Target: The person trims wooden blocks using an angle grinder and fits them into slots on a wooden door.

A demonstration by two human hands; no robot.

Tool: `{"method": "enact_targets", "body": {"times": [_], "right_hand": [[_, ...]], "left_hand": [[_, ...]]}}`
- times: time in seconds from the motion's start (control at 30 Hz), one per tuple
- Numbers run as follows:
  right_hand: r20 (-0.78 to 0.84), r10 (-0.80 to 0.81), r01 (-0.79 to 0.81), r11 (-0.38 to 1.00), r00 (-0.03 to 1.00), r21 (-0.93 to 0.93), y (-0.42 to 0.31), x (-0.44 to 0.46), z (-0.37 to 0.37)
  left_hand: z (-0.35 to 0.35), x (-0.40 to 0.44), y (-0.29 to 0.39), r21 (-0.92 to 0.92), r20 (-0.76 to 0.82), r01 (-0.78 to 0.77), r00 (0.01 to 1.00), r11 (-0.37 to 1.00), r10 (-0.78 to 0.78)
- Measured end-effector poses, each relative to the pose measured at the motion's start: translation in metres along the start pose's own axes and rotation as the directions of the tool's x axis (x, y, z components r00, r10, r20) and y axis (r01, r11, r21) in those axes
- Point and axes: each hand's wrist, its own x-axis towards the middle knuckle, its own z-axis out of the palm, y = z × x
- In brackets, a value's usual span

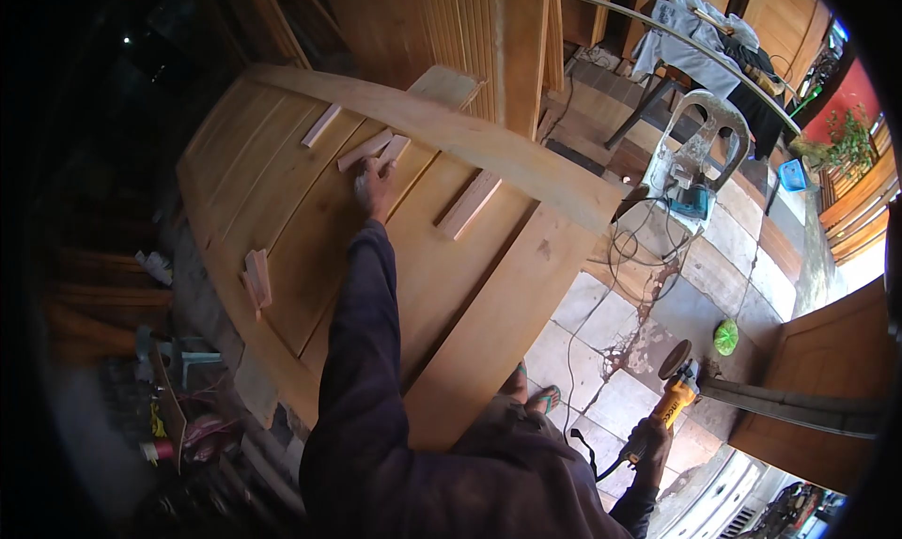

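A large wooden door panel point(310, 201) with grooved boards and a raised frame lies in front of me. My left hand point(376, 189) reaches over it, its fingers closed on a short wood block point(396, 151). Another wood block point(364, 152) lies against that one. My right hand point(648, 442), low at my side, grips a yellow angle grinder point(673, 403) by its body. The grinder's round brown disc point(675, 359) points up and away from the panel. A wider wood block point(470, 203) rests to the right of my left hand.
More wood pieces point(321, 125) and a small stack point(256, 280) lie on the panel. A dusty plastic chair point(695, 154) holds a teal power tool point(691, 202). Cords point(615, 257) trail over the tiled floor point(601, 304), where a green bundle point(725, 337) lies. Wooden panels point(470, 31) stand behind.
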Motion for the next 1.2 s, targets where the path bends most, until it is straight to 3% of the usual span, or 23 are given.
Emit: {"method": "enact_targets", "body": {"times": [0.07,0.17,0.23,0.27,0.37,0.47,0.57,0.67,0.8,0.93,1.07,1.17,1.2], "right_hand": [[-0.003,-0.007,0.007,1.0,1.0,-0.008,-0.006,-0.008,0.008],[-0.057,-0.031,0.03,0.999,0.998,-0.013,-0.021,-0.025,0.033],[-0.086,-0.03,0.03,1.0,0.996,-0.005,-0.025,-0.026,0.04],[-0.093,-0.025,0.026,1.0,0.995,0.003,-0.024,-0.026,0.042],[-0.097,-0.014,0.017,1.0,0.995,0.025,-0.017,-0.025,0.043],[-0.113,-0.012,0.015,1.0,0.994,0.022,-0.019,-0.023,0.051],[-0.11,-0.012,0.014,1.0,0.994,0.011,-0.024,-0.022,0.068],[-0.05,0.026,-0.025,1.0,0.998,0.016,-0.02,-0.012,0.058],[0.13,0.082,-0.089,0.995,0.988,0.054,-0.01,0.02,0.036],[0.041,0.007,-0.007,1.0,0.999,0.003,-0.037,0.005,0.084],[0.05,0.033,-0.032,0.999,0.998,-0.017,-0.042,0.008,0.085],[0.053,0.045,-0.044,0.999,0.998,-0.015,-0.044,0.011,0.085],[0.063,0.041,-0.04,0.999,0.997,-0.014,-0.046,0.01,0.085]], "left_hand": [[-0.007,0.013,-0.018,0.137,-0.161,-0.004,0.987,0.991,0.027],[0.001,0.043,-0.07,-0.352,-0.025,0.056,0.997,0.934,-0.07],[-0.038,0.029,-0.026,0.049,-0.013,-0.035,0.999,0.998,0.036],[-0.06,0.019,0.001,0.25,0.01,-0.086,0.996,0.964,0.086],[-0.069,0.001,0.026,0.208,-0.079,-0.151,0.982,0.966,0.171],[-0.055,0.012,0.023,0.05,-0.104,-0.17,0.979,0.984,0.175],[-0.041,0.026,0.04,0.117,0.012,-0.036,0.999,0.992,0.035],[-0.017,0.031,0.006,-0.065,0.044,-0.025,0.999,0.998,0.028],[-0.051,0.018,0.041,0.066,-0.061,-0.162,0.984,0.985,0.166],[-0.036,0.017,0.047,0.139,-0.017,-0.097,0.995,0.986,0.1],[-0.022,0.02,0.035,-0.002,0.065,-0.017,0.998,1.0,0.017],[0.022,0.032,-0.007,-0.409,0.088,-0.004,0.995,0.913,0.044],[0.009,0.024,0.004,-0.279,-0.055,-0.11,0.994,0.954,0.099]]}}
